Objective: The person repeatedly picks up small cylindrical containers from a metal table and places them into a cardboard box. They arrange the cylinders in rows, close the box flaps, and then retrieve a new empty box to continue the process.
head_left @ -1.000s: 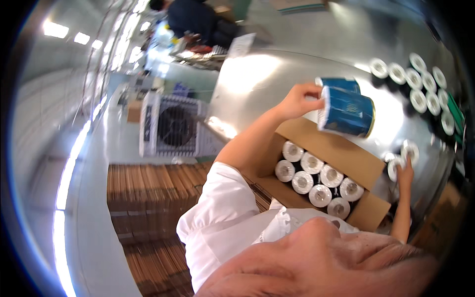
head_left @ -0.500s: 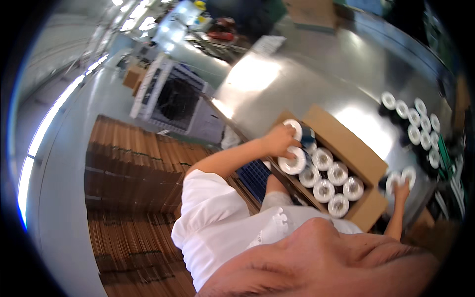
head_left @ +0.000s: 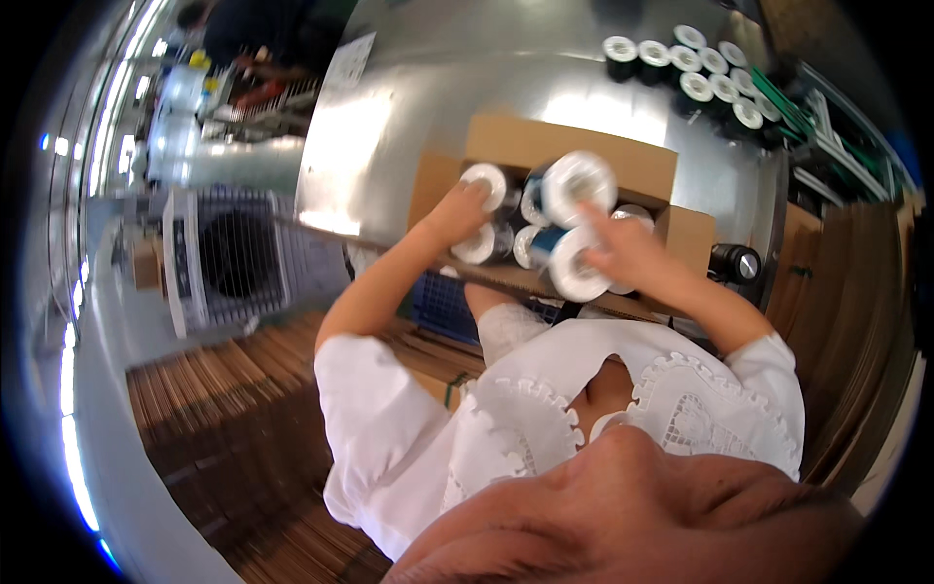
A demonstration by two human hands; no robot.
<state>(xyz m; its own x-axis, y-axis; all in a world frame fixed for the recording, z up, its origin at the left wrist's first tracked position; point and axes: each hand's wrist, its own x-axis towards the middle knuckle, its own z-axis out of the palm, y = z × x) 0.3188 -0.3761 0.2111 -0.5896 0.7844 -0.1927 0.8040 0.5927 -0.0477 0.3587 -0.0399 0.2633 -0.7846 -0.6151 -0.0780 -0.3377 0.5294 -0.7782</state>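
Observation:
An open cardboard box (head_left: pixel 574 136) on the metal table holds white-flanged spools wound with dark material. My left hand (head_left: pixel 459 214) grips two spools at the box's left end, an upper spool (head_left: pixel 484 183) and a lower spool (head_left: pixel 474 245). Over the middle of the box, my right hand (head_left: pixel 623 248) pinches two more: a far spool (head_left: pixel 584 180), blurred by motion, and a near spool (head_left: pixel 574 268), both raised above the others. Part of another spool (head_left: pixel 634 216) shows beyond the right hand, which hides some of the box's contents.
Several upright spools (head_left: pixel 715 73) stand in a group at the table's far right. A black cylindrical object (head_left: pixel 735 263) lies by the box's right end. Stacks of flattened cardboard (head_left: pixel 224 409) are at lower left and right. A fan unit (head_left: pixel 233 253) stands left.
My right hand has brought two spools from the right side of the table to above the box. My left hand's spools now sit lower, at the box's left end. The view has turned.

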